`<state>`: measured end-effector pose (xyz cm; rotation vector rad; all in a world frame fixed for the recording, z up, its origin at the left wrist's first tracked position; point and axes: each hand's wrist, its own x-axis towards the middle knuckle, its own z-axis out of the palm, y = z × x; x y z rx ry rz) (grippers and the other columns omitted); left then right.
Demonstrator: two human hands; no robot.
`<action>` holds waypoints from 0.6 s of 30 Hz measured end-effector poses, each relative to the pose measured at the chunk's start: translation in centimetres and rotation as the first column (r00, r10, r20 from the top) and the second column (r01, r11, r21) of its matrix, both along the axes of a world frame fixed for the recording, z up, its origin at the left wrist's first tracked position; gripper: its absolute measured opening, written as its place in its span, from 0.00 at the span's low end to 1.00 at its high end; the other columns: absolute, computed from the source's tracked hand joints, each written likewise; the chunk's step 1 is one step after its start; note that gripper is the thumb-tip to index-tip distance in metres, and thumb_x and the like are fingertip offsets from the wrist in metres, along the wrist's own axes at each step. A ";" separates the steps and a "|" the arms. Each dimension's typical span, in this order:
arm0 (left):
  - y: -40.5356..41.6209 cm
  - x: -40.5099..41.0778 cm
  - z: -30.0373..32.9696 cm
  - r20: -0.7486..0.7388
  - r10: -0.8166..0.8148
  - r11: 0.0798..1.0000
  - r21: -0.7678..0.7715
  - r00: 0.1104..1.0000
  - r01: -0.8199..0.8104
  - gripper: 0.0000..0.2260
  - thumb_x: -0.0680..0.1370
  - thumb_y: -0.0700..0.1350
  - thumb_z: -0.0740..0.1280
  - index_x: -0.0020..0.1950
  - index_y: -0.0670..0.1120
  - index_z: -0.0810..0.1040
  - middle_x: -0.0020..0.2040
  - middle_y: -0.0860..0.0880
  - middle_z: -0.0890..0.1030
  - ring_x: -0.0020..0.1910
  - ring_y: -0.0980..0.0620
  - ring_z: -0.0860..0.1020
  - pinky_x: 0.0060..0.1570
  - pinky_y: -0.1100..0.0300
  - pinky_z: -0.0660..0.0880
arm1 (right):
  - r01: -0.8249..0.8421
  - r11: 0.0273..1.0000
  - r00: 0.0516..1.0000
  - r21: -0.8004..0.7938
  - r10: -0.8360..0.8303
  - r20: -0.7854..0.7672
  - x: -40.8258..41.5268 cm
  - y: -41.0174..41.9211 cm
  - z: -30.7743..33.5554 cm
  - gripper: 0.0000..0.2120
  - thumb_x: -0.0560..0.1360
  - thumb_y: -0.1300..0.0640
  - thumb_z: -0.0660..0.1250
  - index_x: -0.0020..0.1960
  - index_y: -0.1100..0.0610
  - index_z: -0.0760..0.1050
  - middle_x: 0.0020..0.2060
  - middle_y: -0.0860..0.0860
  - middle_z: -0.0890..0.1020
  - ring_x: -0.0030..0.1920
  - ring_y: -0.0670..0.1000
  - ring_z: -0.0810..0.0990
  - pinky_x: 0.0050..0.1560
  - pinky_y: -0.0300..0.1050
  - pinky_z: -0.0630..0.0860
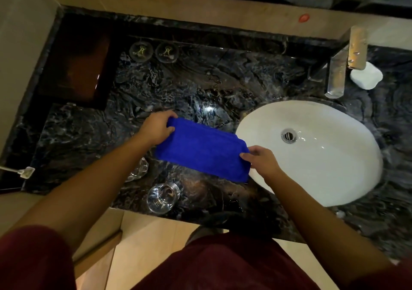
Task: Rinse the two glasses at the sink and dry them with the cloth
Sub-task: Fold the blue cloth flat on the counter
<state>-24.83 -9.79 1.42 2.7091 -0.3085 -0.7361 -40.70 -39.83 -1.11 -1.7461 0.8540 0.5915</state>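
Note:
A folded blue cloth (201, 150) is held above the dark marble counter (73, 133), just left of the white sink basin (323, 156). My left hand (157, 128) grips the cloth's far left corner. My right hand (259, 159) pinches its near right edge. One clear glass (162, 198) stands upright near the counter's front edge. A second glass (138, 170) sits behind it to the left, partly hidden by my left forearm.
A chrome faucet (338, 71) stands behind the basin with a white soap bar (365, 75) beside it. Two round coasters (153, 52) lie at the back of the counter next to a dark tray (75, 66). A small white object (25, 172) sits at the counter's left edge.

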 end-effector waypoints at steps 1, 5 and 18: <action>0.1 0.0 0.1 -0.007 -0.005 1.000 0.004 1.000 0.005 0.18 0.77 0.40 0.72 0.67 0.46 0.77 0.59 0.42 0.82 0.57 0.41 0.80 0.58 0.49 0.76 | -0.006 0.999 1.000 -0.032 0.007 0.016 0.3 0.2 0.2 0.07 0.77 0.55 0.73 0.52 0.57 0.78 0.50 0.53 0.84 0.54 0.57 0.83 0.57 0.55 0.81; 1.7 -0.2 0.4 -0.034 -0.012 1.000 0.026 0.999 0.013 0.15 0.76 0.37 0.70 0.63 0.45 0.79 0.59 0.42 0.82 0.57 0.42 0.80 0.57 0.51 0.76 | -0.112 0.981 0.992 -0.155 0.121 0.044 0.9 1.9 1.2 0.09 0.77 0.54 0.73 0.52 0.55 0.75 0.47 0.52 0.82 0.48 0.55 0.81 0.47 0.48 0.79; 5.2 -1.1 0.6 0.147 -0.141 0.969 0.225 0.979 0.105 0.27 0.73 0.49 0.76 0.70 0.51 0.72 0.65 0.41 0.73 0.64 0.38 0.73 0.59 0.45 0.73 | -0.289 0.717 0.828 -0.635 0.520 0.209 -0.4 4.2 1.4 0.32 0.75 0.51 0.74 0.76 0.49 0.66 0.75 0.53 0.71 0.69 0.57 0.73 0.68 0.57 0.74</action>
